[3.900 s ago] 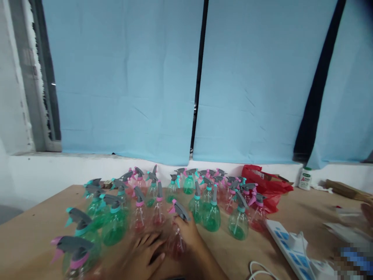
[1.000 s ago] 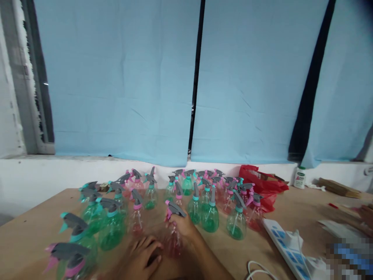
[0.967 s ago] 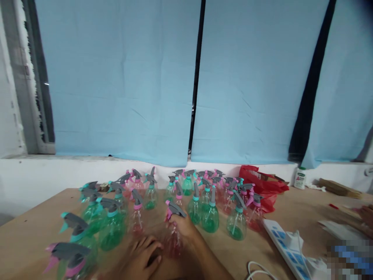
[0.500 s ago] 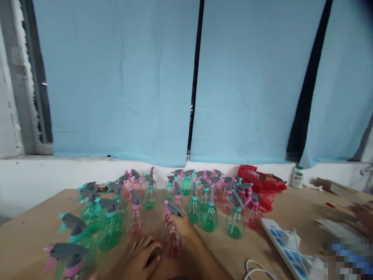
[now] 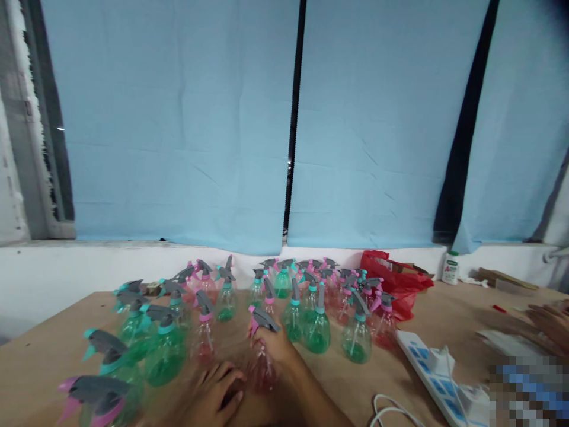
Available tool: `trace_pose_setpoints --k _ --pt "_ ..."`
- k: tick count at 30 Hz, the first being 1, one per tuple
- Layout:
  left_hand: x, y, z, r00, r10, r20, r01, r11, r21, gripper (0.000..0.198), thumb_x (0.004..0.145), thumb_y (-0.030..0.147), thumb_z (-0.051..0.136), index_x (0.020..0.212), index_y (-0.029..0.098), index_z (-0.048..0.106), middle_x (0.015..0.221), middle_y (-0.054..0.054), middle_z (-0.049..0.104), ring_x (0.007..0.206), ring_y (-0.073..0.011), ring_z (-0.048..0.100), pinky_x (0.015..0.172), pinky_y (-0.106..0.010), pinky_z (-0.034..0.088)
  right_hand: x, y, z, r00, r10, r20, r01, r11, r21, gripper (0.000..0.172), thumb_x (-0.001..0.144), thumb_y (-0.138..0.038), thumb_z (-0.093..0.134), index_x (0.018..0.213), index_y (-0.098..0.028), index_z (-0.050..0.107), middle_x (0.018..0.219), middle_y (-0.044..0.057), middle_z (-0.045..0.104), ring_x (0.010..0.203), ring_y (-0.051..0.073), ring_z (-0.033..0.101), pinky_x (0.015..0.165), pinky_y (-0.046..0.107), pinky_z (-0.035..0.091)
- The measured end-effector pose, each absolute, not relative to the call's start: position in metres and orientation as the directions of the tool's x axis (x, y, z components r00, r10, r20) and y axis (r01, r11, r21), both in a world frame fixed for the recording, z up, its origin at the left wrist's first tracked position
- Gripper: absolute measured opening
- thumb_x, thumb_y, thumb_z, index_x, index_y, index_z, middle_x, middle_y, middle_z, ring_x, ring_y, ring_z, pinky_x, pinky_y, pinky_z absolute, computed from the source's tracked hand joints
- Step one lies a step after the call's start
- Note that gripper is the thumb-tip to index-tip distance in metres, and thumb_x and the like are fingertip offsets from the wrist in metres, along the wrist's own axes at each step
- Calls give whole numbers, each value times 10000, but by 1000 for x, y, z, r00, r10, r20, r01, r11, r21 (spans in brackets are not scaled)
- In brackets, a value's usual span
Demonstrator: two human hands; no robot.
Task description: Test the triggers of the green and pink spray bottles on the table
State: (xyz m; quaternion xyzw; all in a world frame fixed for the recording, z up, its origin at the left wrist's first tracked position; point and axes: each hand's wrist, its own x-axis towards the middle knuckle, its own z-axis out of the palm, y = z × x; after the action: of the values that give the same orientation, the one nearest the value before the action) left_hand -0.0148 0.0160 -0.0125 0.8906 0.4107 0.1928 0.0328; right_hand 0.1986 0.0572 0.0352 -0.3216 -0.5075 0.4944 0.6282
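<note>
In the head view my right hand is closed round the neck of a clear spray bottle with pink liquid and a grey and pink trigger head. The bottle stands upright at the table's near edge. Just left of it, my left hand is loosely curled with its fingers apart and nothing in them. Whether its fingertips touch the bottle I cannot tell. A spray bottle with pink liquid stands beyond the left hand. Farther left are several green ones, such as this green spray bottle.
Several more spray bottles crowd the back of the wooden table. To the right lie a red plastic bag, a white power strip with plugs and a cable, and a white bottle. Another person's hand shows at the right edge.
The view has shifted slightly. Both hands and the held spray bottle stay almost in place.
</note>
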Motion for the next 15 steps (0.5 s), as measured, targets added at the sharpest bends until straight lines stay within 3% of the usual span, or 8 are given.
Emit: trace_pose_setpoints --k 4,7,13,15 --pt "-13 14 -9 577 764 288 745 -637 199 250 1025 391 625 1234 371 760 1332 -23 733 1237 -301 664 1077 -465 494 205 54 36 -37 925 379 -227 362 -904 183 691 -254 621 821 -233 748 824 9 739 644 152 621 603 256 509" --pt "-12 13 -5 579 764 284 736 -640 221 250 1029 392 614 1228 365 762 1322 -24 733 1236 -294 662 1073 -453 496 206 53 35 -28 930 367 -201 354 -913 194 686 -263 609 804 -226 759 757 -2 714 611 142 606 592 247 495" --pt "-14 14 -7 591 739 324 706 -668 236 228 1026 390 630 1208 358 763 1269 -17 742 1174 -270 677 1030 -400 507 198 55 36 56 967 249 -317 253 -914 132 616 -286 705 729 -219 726 638 -11 663 564 150 580 527 247 483" --pt "-14 15 -9 592 733 336 703 -673 229 229 1028 385 628 1213 361 761 1274 -13 739 1166 -263 678 1024 -388 508 198 56 36 43 961 274 -302 274 -913 137 618 -286 700 732 -219 737 666 -2 689 575 151 587 536 249 494"
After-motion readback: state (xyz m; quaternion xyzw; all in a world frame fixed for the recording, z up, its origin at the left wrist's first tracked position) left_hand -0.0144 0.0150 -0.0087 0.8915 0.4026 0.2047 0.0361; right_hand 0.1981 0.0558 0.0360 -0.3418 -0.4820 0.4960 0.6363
